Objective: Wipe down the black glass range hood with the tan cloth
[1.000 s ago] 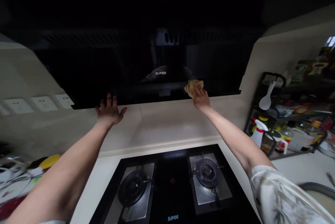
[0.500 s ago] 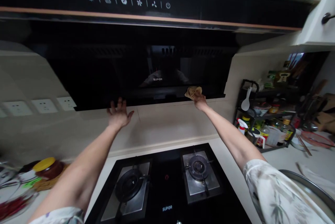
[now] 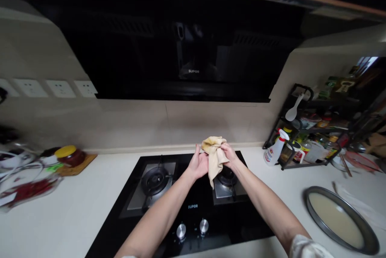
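Observation:
A beige cloth (image 3: pixel 216 160) with a yellowish-brown stained patch hangs loosely above the gas stove (image 3: pixel 193 193), near its right burner (image 3: pixel 226 177). My right hand (image 3: pixel 229 154) grips the cloth's right side between its fingers. Palm up, my left hand (image 3: pixel 199 164) is against the cloth's left side, thumb raised and fingers partly behind the fabric; it looks open. Behind and above both hands is the black range hood (image 3: pixel 181 61), its lower edge over the wall.
A spray bottle (image 3: pixel 276 149) stands beside a black condiment rack (image 3: pixel 304 129) on the right. Nearer is a round metal pan (image 3: pixel 310 205) of pale liquid. At left, a yellow-lidded jar (image 3: pixel 70 156) sits on a wooden board (image 3: pixel 87 163), near wall sockets (image 3: pixel 60 88).
Both hands have come down from the hood's lower edge and together over the stove. The cloth came along in my right hand and now hangs unfolded. The view has tilted downward.

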A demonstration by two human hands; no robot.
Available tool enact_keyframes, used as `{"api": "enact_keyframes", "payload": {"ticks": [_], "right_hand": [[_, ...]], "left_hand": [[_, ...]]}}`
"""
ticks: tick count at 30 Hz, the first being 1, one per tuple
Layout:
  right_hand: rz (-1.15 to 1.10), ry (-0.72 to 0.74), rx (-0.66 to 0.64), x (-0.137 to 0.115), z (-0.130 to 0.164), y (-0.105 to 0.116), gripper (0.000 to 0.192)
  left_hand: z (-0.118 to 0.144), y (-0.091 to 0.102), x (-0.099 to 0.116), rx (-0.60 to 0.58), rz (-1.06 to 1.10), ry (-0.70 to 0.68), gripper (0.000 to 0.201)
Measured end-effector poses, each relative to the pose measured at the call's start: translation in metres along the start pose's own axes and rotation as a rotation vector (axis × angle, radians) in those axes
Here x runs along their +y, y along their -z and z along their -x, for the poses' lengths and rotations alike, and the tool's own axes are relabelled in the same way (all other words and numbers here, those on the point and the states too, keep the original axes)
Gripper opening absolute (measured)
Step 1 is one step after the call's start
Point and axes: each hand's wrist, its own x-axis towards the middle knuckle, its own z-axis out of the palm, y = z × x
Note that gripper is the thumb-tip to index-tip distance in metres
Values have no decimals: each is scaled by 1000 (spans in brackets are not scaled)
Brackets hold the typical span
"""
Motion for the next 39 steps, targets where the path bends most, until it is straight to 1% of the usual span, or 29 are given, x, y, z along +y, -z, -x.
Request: {"api": "enact_keyframes", "payload": {"ticks": [1, 2, 3, 4, 5, 8, 12, 14, 17, 19, 22, 26, 29, 31, 34, 37, 39], "right_hand": [[-12, -29, 18, 4, 5, 3, 38], [-23, -55, 36, 6, 8, 5, 38], [-30, -77, 52, 6, 10, 7, 38], [-36, -97, 63, 4, 11, 10, 39], [-40, -115, 69, 2, 11, 11, 40], [-52, -178, 61, -7, 11, 15, 48], [-62, -238, 37, -13, 10, 19, 53], [-31, -258, 34, -13, 9, 22, 54], [62, -290, 20, -13, 4, 26, 52], [165, -284, 14, -12, 0, 27, 50], [307, -256, 24, -9, -4, 26, 46], [348, -219, 40, -5, -3, 25, 42], [358, -173, 67, -6, 3, 26, 42], [375, -160, 96, -7, 7, 28, 41], [388, -141, 156, -5, 10, 30, 39], [350, -147, 205, -3, 10, 30, 39], [305, -187, 212, -4, 11, 28, 38]], "left_hand": [[6, 2, -5, -19, 63, -2, 78], [12, 4, -7, -1, 85, -1, 65], [18, 6, -7, 34, 82, 1, 53], [24, 9, -7, 75, 67, -4, 46], [29, 10, -5, 115, 46, -17, 43], [42, 12, 6, 244, -51, -80, 51], [55, 9, 25, 428, -285, -178, 59], [62, 8, 34, 479, -340, -228, 60], [73, 5, 46, 528, -389, -251, 65], [78, 2, 52, 556, -427, -256, 67], [81, -3, 59, 589, -492, -272, 62], [85, -5, 68, 610, -603, -295, 42], [92, -3, 79, 623, -727, -327, 22], [96, -1, 85, 634, -817, -331, 15], [101, -2, 87, 628, -903, -304, 17], [103, -7, 82, 615, -914, -291, 15], [102, -12, 77, 604, -889, -281, 24]]}}
